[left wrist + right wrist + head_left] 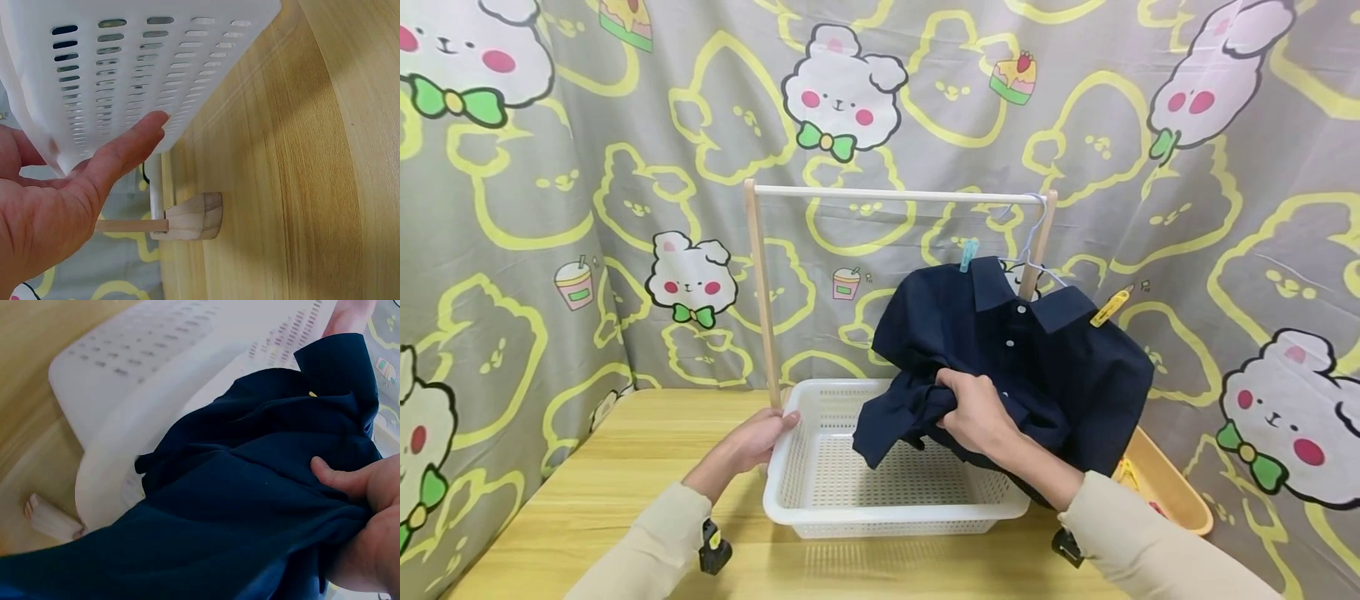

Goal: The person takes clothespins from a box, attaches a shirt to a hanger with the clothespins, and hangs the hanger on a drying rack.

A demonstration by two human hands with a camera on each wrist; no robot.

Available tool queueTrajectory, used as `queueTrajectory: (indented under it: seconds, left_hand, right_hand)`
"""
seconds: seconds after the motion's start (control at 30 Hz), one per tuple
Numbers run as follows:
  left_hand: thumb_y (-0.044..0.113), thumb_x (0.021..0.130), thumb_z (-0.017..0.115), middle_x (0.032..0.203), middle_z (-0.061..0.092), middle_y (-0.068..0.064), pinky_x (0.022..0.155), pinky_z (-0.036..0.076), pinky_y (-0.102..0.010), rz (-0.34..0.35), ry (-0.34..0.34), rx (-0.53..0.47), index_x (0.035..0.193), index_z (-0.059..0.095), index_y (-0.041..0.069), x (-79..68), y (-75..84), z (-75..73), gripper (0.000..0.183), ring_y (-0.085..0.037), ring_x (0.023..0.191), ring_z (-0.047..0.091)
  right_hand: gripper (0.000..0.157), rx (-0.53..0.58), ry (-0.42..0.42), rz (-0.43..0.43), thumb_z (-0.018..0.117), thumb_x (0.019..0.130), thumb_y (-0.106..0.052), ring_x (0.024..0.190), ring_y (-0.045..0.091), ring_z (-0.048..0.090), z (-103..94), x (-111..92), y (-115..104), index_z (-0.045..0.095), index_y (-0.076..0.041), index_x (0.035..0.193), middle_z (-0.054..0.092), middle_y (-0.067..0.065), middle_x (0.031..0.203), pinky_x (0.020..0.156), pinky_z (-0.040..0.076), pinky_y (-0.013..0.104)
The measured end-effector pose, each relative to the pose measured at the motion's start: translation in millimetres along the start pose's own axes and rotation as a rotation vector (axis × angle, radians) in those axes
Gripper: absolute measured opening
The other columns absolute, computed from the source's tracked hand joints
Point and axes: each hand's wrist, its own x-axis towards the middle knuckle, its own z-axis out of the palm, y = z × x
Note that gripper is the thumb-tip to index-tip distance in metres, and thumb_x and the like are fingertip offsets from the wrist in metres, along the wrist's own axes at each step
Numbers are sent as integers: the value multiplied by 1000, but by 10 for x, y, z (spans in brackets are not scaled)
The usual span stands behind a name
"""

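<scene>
A navy shirt (1037, 358) with white buttons hangs on a thin pale-blue hanger (1028, 254) from a small rack. My right hand (981, 408) grips a bunched fold of the shirt, its lower part gathered over the white plastic basket (891, 517). In the right wrist view the thumb lies on the dark cloth (250, 481) while the other fingers are mostly hidden. At the basket's left rim, my left hand (765, 435) holds on, thumb over the edge. The left wrist view shows its fingers against the slotted outer wall (125, 81).
The rack has a white rail (887, 194) and wooden posts (762, 292). A blue clothespin (969, 255) and a yellow clothespin (1111, 307) sit at the shirt's shoulders. Behind the shirt, an orange tray (1187, 500) holds more clips. A patterned curtain (700, 200) backs the wooden table (625, 467).
</scene>
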Motion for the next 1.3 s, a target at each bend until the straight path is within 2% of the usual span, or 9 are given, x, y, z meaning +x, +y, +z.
queueTrajectory:
  seconds: [0.3, 0.67, 1.0, 1.2, 1.3]
  left_hand:
    - [17, 110, 30, 118, 64, -35, 81, 61, -50, -52, 112, 98, 130, 48, -21, -30, 93, 73, 47, -45, 107, 69]
    - [15, 109, 31, 112, 66, -33, 79, 61, -51, -72, 166, 104, 126, 49, -21, -142, 145, 39, 44, -43, 102, 70]
    - [16, 110, 33, 110, 68, -30, 76, 61, -49, -73, 165, 153, 127, 51, -21, -364, 264, -161, 45, -37, 97, 73]
    - [17, 110, 32, 107, 68, -29, 76, 61, -49, -72, 132, 162, 123, 52, -22, -487, 258, -298, 45, -35, 95, 73]
    - [17, 110, 33, 106, 68, -27, 76, 61, -48, -93, 144, 166, 122, 52, -22, -566, 246, -368, 45, -34, 94, 73]
  right_hand:
    - [33, -17, 71, -15, 78, 68, 7, 65, 19, 55, -162, 27, 86, 63, -18, 83, 60, 1, 71, 62, 44, 31]
    - [32, -12, 116, 19, 77, 72, 8, 69, 22, 54, -286, 36, 202, 64, -15, 89, 60, 3, 74, 64, 42, 32]
    - [27, -12, 177, 10, 78, 74, 5, 69, 25, 53, -406, 59, 290, 64, -12, 90, 57, 6, 75, 64, 40, 33]
    - [26, -14, 198, 27, 78, 74, 4, 73, 27, 53, -484, 65, 353, 64, -12, 90, 60, 9, 79, 68, 40, 36]
    - [25, -15, 200, 38, 77, 75, 3, 71, 27, 51, -516, 68, 381, 64, -12, 90, 58, 8, 76, 66, 39, 35]
